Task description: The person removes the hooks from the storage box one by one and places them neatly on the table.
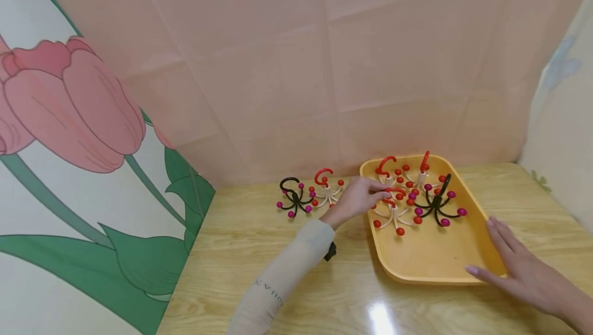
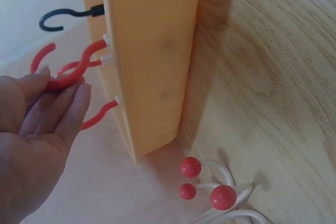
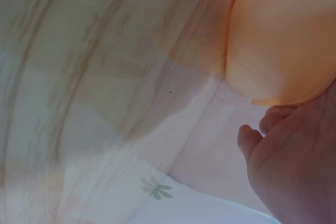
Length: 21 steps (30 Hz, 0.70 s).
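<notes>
My left hand pinches the red hook of a white multi-armed hanger with red ball tips, at the left side of a yellow tray. Two similar red-and-white hangers stand behind it in the tray. Beside them is a black hanger with magenta ball tips. My right hand touches the tray's front right corner, its fingers nearly straight along the outside and the thumb over the rim. In the right wrist view, fingers lie against the tray's edge.
Left of the tray on the wooden table stand another black hanger and a red-and-white hanger. A pink sheet hangs behind. The left wall shows a painted tulip.
</notes>
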{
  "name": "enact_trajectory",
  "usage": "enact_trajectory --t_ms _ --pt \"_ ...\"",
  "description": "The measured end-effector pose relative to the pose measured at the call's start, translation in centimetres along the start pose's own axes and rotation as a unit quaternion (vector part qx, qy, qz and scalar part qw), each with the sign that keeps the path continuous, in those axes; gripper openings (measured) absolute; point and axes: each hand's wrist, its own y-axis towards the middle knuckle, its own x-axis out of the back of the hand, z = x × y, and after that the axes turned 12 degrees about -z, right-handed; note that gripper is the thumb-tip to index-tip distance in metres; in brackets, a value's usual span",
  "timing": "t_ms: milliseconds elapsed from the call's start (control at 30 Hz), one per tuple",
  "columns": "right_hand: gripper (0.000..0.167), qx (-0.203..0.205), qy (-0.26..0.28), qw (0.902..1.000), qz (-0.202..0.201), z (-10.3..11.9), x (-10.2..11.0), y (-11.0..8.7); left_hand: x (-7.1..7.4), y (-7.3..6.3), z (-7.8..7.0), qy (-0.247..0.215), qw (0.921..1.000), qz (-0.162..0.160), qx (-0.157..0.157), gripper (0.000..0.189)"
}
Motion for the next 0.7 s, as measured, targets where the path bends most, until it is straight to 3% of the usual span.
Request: enact_trajectory --t_ms 700 --pt "0.116 -0.005 -0.010 0.9999 0.009 -0.14 0.08 0.22 0.26 -0.47 0.10 -0.017 0.9997 -0.007 -0.013 0.024"
